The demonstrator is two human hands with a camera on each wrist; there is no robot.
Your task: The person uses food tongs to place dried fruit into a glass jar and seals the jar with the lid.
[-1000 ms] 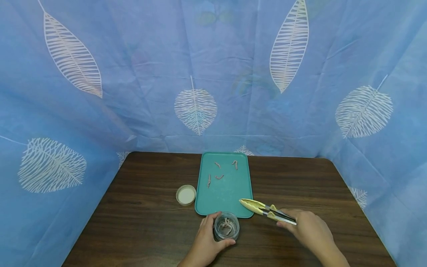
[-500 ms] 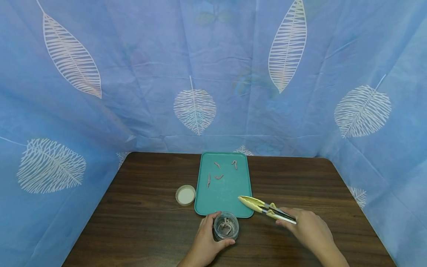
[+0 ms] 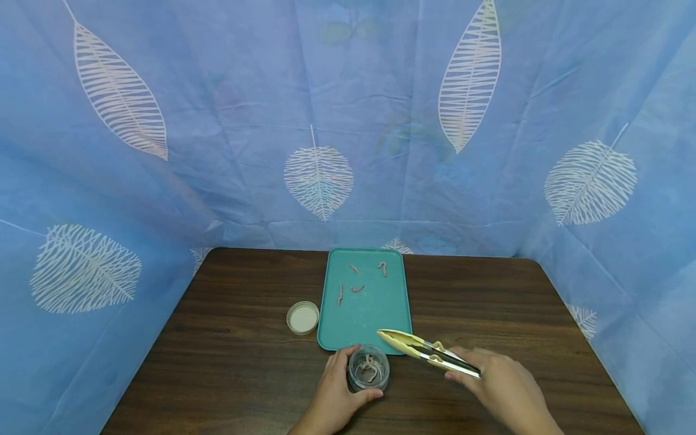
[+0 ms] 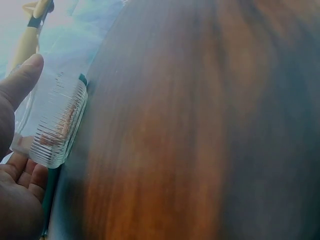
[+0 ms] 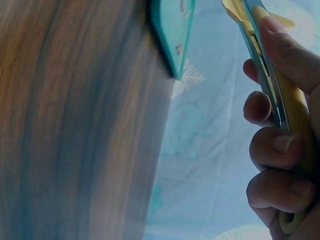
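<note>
My left hand [image 3: 338,391] grips a clear ribbed jar [image 3: 385,376], thumb on the near side and fingers on the far side. Inside it lie pale, stringy pieces [image 3: 371,366]. In the left wrist view the jar [image 4: 62,127] shows its ribbed wall. My right hand [image 3: 504,380] holds yellow-tipped metal tongs [image 3: 400,345], fingers curled round the handles. The tongs' tips point left, over the near right part of a teal tray [image 3: 370,320], just beyond the jar. The right wrist view shows the tongs [image 5: 290,102] in the fist.
Several thin pinkish strips, such as one curved strip [image 3: 357,289], lie on the far half of the tray. A small round lid-like dish [image 3: 303,318] with a whitish inside sits left of the tray. Behind the dark wooden table [image 3: 244,362] hangs a blue leaf-patterned cloth [image 3: 370,181].
The tongs' tips have shifted left and slightly nearer, toward the jar. My right hand has moved a little with them. My left hand and the jar stay in place.
</note>
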